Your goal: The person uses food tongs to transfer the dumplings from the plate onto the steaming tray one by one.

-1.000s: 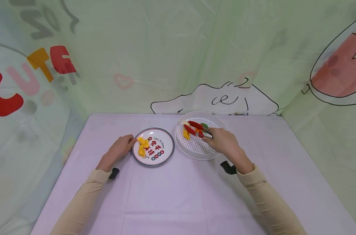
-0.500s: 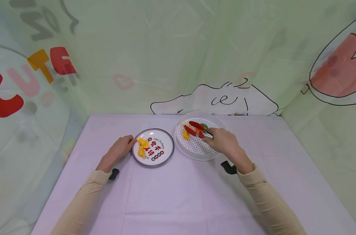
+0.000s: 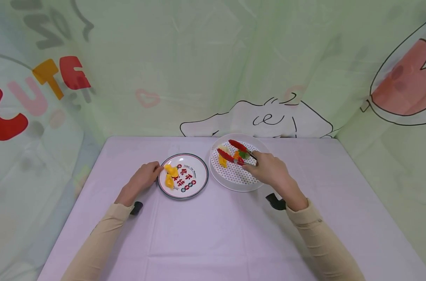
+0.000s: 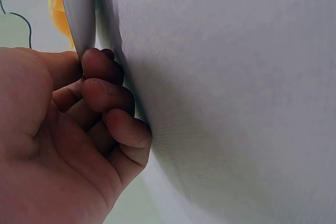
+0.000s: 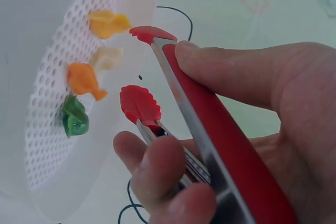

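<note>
Red covers the handles and scalloped ends of the metal tongs (image 5: 223, 135), which the right hand (image 3: 269, 168) holds, thumb on one arm, fingers curled about the other; the ends stand apart over the white perforated tray (image 3: 238, 178). There lie a yellow piece (image 5: 106, 24), a pale piece (image 5: 106, 58), an orange piece (image 5: 84, 80) and a green piece (image 5: 75, 116), all dumpling-shaped (toy ones, I'd guess, from the gloss). They should be light, slightly yielding and perhaps slippery, so a gentle squeeze across the plump body seems safer than a nip at the thin tail.

The left hand (image 3: 144, 174) pinches the left rim of the printed plate (image 3: 199, 168), thumb above, fingers tucked below. Two yellow dumplings (image 3: 171, 170) lie near that rim. The plate looks stiff and maybe breakable, its rim a sensible hold. The hands are well apart across the bench (image 3: 199, 242).

Against half a second ago, the tong ends are spread wider and the green piece shows more plainly; the left hand and plate look unmoved.
</note>
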Motion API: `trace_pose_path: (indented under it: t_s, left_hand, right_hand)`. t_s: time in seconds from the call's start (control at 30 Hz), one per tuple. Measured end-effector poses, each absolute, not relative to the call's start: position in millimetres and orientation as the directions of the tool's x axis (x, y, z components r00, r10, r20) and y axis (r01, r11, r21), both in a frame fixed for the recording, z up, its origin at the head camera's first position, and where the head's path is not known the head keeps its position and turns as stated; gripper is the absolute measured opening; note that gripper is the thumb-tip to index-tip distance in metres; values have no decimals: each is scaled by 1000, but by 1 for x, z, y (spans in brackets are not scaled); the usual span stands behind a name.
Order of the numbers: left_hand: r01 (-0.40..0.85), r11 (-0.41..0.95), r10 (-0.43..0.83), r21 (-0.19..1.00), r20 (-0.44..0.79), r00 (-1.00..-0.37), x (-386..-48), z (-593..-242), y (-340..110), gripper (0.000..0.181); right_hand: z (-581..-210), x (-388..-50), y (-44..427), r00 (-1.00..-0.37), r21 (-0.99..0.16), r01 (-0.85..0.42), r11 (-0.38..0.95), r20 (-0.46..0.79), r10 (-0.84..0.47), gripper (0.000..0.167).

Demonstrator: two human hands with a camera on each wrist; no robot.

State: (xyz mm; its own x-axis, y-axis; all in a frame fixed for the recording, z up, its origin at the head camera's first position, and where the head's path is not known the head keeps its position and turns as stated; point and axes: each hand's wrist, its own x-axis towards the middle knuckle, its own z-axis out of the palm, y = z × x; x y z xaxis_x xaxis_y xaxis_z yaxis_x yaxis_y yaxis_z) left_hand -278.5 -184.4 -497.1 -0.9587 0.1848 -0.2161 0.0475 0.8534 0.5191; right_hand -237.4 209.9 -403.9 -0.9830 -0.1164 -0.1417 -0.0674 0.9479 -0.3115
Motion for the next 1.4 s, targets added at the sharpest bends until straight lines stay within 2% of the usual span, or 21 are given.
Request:
trace_pose_path:
  t_s: [0.33,0.77,1.4]
  left_hand:
    - [-9,862,142,507,-257,-956,-279,-500,-182,29]
    - [3,861,151,509,-249,-957,-279,-498,-181,29]
    - [3,862,156,507,-260,-953,-281,-498,-183,30]
  right_hand:
    - [-393,-225,205,-989,-359,-110,927,-50,-137,74]
    - [-402,-214,175,-978,-419,-178,891,-21,-205,79]
    - [-419,-220,108,-953,-461,-198,865,-115,-279,75]
